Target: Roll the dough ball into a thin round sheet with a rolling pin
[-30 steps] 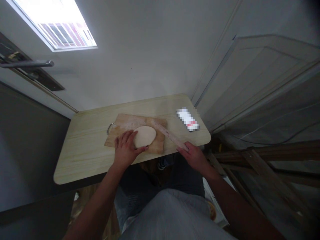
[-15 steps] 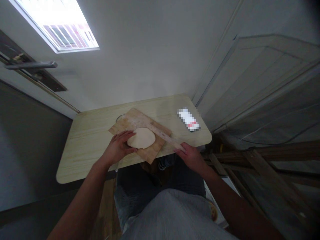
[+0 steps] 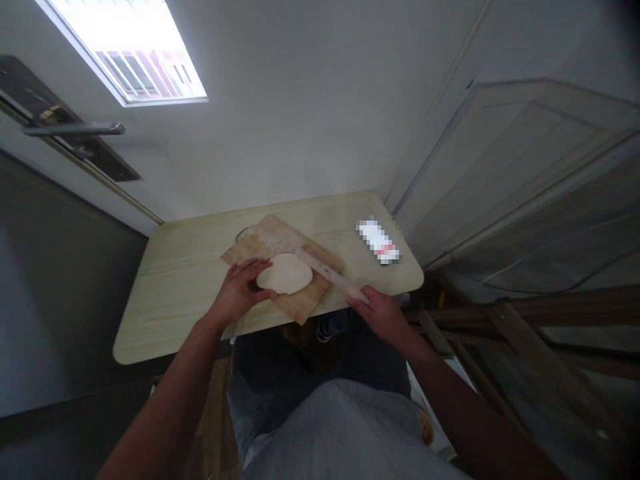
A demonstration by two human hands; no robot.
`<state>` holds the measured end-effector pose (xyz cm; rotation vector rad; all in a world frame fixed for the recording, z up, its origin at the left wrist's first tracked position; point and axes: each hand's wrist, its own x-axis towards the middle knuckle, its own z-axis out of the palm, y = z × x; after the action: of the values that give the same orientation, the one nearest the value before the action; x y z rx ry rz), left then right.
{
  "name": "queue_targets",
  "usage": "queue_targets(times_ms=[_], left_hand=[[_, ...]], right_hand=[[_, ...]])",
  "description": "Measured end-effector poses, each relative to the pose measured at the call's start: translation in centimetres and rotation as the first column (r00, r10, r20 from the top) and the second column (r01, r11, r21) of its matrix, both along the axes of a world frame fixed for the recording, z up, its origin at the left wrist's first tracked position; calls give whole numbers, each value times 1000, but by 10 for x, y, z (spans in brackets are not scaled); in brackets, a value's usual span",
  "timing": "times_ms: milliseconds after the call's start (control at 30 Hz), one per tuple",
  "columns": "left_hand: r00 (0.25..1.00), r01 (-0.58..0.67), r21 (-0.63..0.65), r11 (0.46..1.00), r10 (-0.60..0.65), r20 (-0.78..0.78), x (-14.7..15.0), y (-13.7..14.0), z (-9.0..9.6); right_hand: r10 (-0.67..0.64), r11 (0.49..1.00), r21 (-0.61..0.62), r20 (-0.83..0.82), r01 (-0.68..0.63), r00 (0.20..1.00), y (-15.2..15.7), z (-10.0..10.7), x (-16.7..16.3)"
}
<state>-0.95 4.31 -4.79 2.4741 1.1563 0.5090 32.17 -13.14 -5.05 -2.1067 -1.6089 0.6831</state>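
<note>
A pale, flat round of dough (image 3: 286,275) lies on a floured wooden cutting board (image 3: 299,309), which is set at an angle on the table. My left hand (image 3: 243,283) holds the dough by its left edge, fingers on the far side and thumb on the near side. My right hand (image 3: 380,312) is closed round the near end of a wooden rolling pin (image 3: 327,272). The pin slants across the board, its far end beside the dough's upper right edge and dusted with flour.
The narrow light-wood table (image 3: 170,287) stands against a white door with a metal handle (image 3: 75,129). A pixelated phone (image 3: 378,241) lies at the table's right end. Wooden beams (image 3: 525,333) are at the right, below table height.
The dough's outline looks slightly different, less evenly oval. Both hands keep their grips, and the rolling pin is almost where it was. The whole view has shifted a little.
</note>
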Motion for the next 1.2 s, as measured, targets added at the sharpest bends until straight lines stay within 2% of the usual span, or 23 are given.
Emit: queue_targets(times_ms=[133, 300, 367, 567, 767, 967, 1200], left_hand=[[995, 15, -35, 999, -18, -93, 8, -2, 11], [981, -117, 11, 993, 117, -153, 31, -18, 12], [980, -131, 13, 991, 131, -147, 35, -20, 9], [991, -58, -3, 998, 57, -124, 33, -13, 4], [995, 45, -45, 998, -49, -88, 41, -4, 11], [997, 42, -73, 996, -46, -59, 54, -4, 13], [997, 48, -100, 994, -53, -52, 47, 2, 10]], right_hand=[[-1, 1000, 6, -9, 1, 1000, 0, 0, 0], [-5, 1000, -2, -8, 5, 1000, 1, 2, -1], [1, 1000, -4, -3, -1, 1000, 2, 2, 0], [2, 1000, -9, 28, -2, 1000, 3, 0, 0], [-21, 999, -26, -2, 21, 1000, 4, 4, -1], [-32, 999, -16, -44, 32, 999, 4, 2, 1], [5, 999, -35, -125, -9, 992, 1, 5, 6]])
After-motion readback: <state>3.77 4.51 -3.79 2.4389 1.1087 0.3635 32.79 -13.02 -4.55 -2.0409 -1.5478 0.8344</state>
